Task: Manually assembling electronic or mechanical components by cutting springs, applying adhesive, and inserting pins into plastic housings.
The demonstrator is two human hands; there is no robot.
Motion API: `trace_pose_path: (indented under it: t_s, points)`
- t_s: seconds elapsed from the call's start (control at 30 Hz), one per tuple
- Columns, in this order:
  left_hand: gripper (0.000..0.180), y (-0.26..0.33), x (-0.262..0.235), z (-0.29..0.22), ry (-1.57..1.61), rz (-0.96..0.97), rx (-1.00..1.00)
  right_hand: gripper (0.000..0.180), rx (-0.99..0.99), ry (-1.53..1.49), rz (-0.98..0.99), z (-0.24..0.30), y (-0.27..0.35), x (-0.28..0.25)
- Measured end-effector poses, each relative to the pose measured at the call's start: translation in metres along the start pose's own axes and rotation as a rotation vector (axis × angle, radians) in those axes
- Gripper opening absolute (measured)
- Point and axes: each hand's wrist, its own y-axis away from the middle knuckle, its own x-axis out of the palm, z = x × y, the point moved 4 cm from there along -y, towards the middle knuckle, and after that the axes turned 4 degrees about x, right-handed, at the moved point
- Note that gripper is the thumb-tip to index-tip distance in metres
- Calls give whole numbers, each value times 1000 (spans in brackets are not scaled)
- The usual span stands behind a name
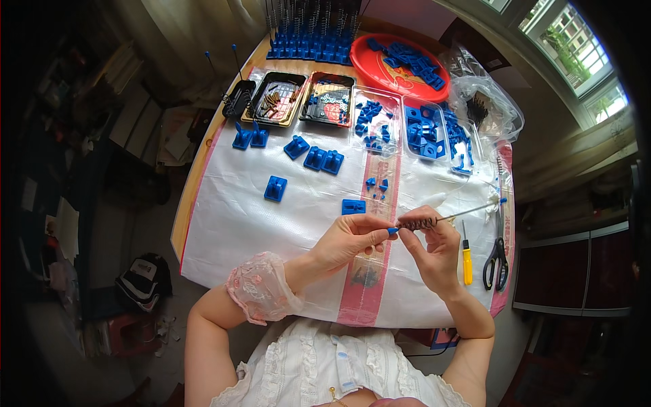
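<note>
Hands over desk [224, 224]. Left hand [349, 239] pinches small blue plastic tip [392, 230] of thin metal rod [468, 211]. Right hand [434, 247] fingers clamped on dark coiled spring [416, 222] around rod.

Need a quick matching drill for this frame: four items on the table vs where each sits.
1. scissors
2. red plate
3. yellow screwdriver
4. coil spring on the rod

a. far edge of the table, holding blue parts
b. between both hands
c. near the table's right edge
d. just left of the scissors

Pairs: 1-c, 2-a, 3-d, 4-b
</note>
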Motion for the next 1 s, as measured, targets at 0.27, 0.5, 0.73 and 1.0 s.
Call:
trace_pose_path:
  t_s: [0.27,0.5,0.73,1.0]
  points:
    - [19,-1,-1,-1,-35,-22,-3,12,-14,138,18,6,-4,-4]
    - [20,-1,0,-6,-31,-51,14,13,56,63,62,10,-10,-2]
    - [22,-2,-3,-4,-26,-37,19,13,122,19,80,12,-11,0]
    - [22,-3,-4,-5,-38,-52,13,14,94,-25,70,8,-12,2]
